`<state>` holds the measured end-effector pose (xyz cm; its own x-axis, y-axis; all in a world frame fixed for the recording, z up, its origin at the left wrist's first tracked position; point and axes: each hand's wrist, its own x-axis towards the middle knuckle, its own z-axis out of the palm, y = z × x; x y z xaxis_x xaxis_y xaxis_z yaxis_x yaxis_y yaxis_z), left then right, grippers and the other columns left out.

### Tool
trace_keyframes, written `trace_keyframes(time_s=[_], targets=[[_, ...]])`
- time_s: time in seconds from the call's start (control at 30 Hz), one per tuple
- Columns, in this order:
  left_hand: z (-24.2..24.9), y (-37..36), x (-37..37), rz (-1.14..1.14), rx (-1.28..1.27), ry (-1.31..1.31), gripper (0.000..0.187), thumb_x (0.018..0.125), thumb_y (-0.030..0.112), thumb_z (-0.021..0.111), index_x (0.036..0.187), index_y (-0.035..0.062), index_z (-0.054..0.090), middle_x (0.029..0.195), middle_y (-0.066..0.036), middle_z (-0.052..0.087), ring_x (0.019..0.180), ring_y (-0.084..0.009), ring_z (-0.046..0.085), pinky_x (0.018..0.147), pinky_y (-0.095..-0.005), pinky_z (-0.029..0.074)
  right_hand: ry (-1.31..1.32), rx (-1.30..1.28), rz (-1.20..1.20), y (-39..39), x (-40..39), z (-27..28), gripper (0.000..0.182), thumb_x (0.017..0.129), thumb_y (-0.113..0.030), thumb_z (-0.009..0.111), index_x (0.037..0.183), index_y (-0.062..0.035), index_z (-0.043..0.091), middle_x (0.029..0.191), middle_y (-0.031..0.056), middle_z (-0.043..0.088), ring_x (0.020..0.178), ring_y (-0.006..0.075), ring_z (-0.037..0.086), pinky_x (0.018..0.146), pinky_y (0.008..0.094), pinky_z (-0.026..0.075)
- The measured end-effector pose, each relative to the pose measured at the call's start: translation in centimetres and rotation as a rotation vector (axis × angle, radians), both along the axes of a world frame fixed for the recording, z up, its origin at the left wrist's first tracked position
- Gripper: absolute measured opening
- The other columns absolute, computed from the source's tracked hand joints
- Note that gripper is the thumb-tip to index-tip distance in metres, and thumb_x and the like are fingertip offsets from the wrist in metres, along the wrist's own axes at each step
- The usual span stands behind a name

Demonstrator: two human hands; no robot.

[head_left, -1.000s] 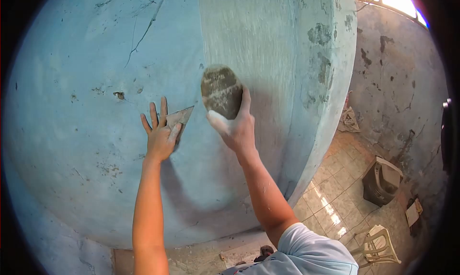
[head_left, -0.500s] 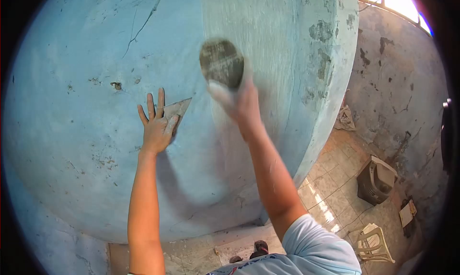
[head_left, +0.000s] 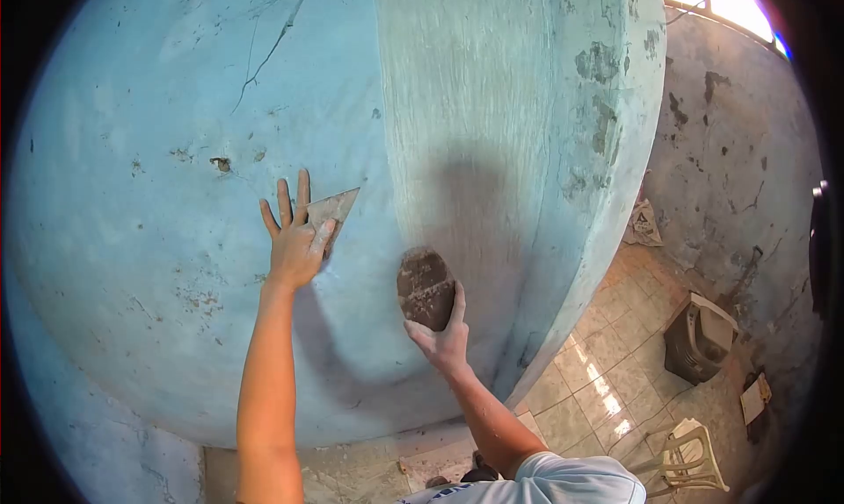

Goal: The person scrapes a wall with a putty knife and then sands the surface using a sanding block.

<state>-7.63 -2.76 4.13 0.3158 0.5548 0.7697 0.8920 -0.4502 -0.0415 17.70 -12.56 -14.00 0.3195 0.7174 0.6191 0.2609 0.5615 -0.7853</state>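
L. hand (head_left: 294, 251): 3 fingers splayed at blue wall (head_left: 132, 232); triangular scraper (head_left: 336, 207) gripped under thumb, blade tip pointed up & R. R. hand (head_left: 447, 344): part-curled, dusty; dark oval block (head_left: 426, 293) clasped by lower end, thumb & finger on opp. sides. Block held low at wall, near L edge of pale streaked strip (head_left: 466, 65), below & R of scraper; wall contact can't be told. Bkgd: CRT TV (head_left: 699, 341) & plastic chair (head_left: 684, 447) placed on tiled floor (head_left: 563, 416).

Pale blue short-sleeved shirt (head_left: 576, 479), dark markings (head_left: 451, 493)
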Motion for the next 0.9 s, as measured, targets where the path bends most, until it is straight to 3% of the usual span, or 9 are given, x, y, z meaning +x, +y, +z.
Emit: trace_keyframes(time_s=[0.23, 0.27, 0.33, 0.4, 0.57, 0.67, 0.77, 0.9], targets=[[0.0, 0.0, 0.2, -0.027, 0.016, -0.032, 0.068, 0.112, 0.060, 0.031, 0.130, 0.0157, 0.079, 0.182, -0.001, 0.008, 0.166, -0.0368, -0.007, 0.127, -0.0647, -0.013, -0.109, 0.116, 0.012, 2.7, 1.1, 17.9, 0.116, 0.081, -0.026, 0.088, 0.165, 0.0028, 0.014, 0.124, 0.0322, 0.072, 0.119, 0.0427, 0.072, 0.101, 0.0446, 0.057], [0.2, -0.1, 0.2, 0.001, -0.035, -0.011, 0.066, 0.112, 0.060, 0.030, 0.136, 0.0184, 0.075, 0.182, -0.003, 0.007, 0.166, -0.0367, -0.008, 0.126, -0.0638, -0.015, -0.117, 0.133, 0.022, 2.8, 1.2, 19.3, 0.115, 0.081, -0.026, 0.088, 0.165, 0.0028, 0.014, 0.124, 0.0325, 0.071, 0.119, 0.0435, 0.072, 0.101, 0.0450, 0.057], [0.7, -0.6, 0.0, 0.061, -0.130, 0.026, 0.064, 0.111, 0.061, 0.029, 0.147, 0.0238, 0.067, 0.182, -0.005, 0.006, 0.165, -0.0364, -0.010, 0.125, -0.0621, -0.019, -0.126, 0.152, 0.028, 3.0, 1.5, 20.1, 0.116, 0.081, -0.026, 0.088, 0.165, 0.0028, 0.013, 0.124, 0.0327, 0.071, 0.119, 0.0440, 0.072, 0.102, 0.0452, 0.057], [0.7, -0.6, 0.0, 0.040, -0.105, 0.014, 0.064, 0.111, 0.061, 0.029, 0.147, 0.0244, 0.068, 0.182, -0.005, 0.006, 0.165, -0.0366, -0.010, 0.125, -0.0624, -0.018, -0.135, 0.129, 0.028, 3.0, 1.5, 19.8, 0.116, 0.081, -0.026, 0.088, 0.165, 0.0039, 0.014, 0.125, 0.0329, 0.071, 0.119, 0.0440, 0.072, 0.103, 0.0453, 0.056], [0.0, -0.1, 0.2, -0.016, 0.000, -0.026, 0.067, 0.111, 0.061, 0.032, 0.136, 0.0164, 0.076, 0.182, -0.004, 0.007, 0.166, -0.0377, -0.007, 0.127, -0.0653, -0.012, -0.128, 0.109, -0.021, 2.3, 1.5, 8.3, 0.116, 0.081, -0.027, 0.089, 0.165, 0.0052, 0.015, 0.129, 0.0327, 0.069, 0.120, 0.0423, 0.071, 0.105, 0.0451, 0.055], [0.3, -0.2, 0.2, 0.007, -0.024, -0.016, 0.066, 0.111, 0.061, 0.032, 0.137, 0.0179, 0.076, 0.182, -0.004, 0.007, 0.166, -0.0373, -0.007, 0.127, -0.0654, -0.012, -0.121, 0.112, -0.035, 2.0, 1.0, 10.0, 0.116, 0.081, -0.028, 0.088, 0.165, 0.0049, 0.015, 0.129, 0.0322, 0.069, 0.120, 0.0414, 0.071, 0.105, 0.0448, 0.055], [-0.1, -0.1, 0.3, -0.010, -0.006, -0.024, 0.066, 0.111, 0.061, 0.033, 0.136, 0.0177, 0.076, 0.182, -0.003, 0.007, 0.166, -0.0373, -0.007, 0.127, -0.0650, -0.012, -0.081, -0.012, 0.052, 1.4, 0.8, 17.0, 0.115, 0.081, -0.028, 0.087, 0.165, 0.0048, 0.015, 0.129, 0.0317, 0.069, 0.120, 0.0409, 0.071, 0.105, 0.0442, 0.055], [0.2, -0.4, 0.2, -0.012, -0.031, -0.030, 0.066, 0.111, 0.060, 0.034, 0.133, 0.0161, 0.078, 0.182, -0.003, 0.007, 0.166, -0.0369, -0.007, 0.127, -0.0642, -0.013, -0.067, 0.025, 0.070, 1.4, 1.1, 16.5, 0.114, 0.081, -0.027, 0.087, 0.165, 0.0046, 0.016, 0.129, 0.0318, 0.069, 0.121, 0.0398, 0.071, 0.105, 0.0447, 0.056]])
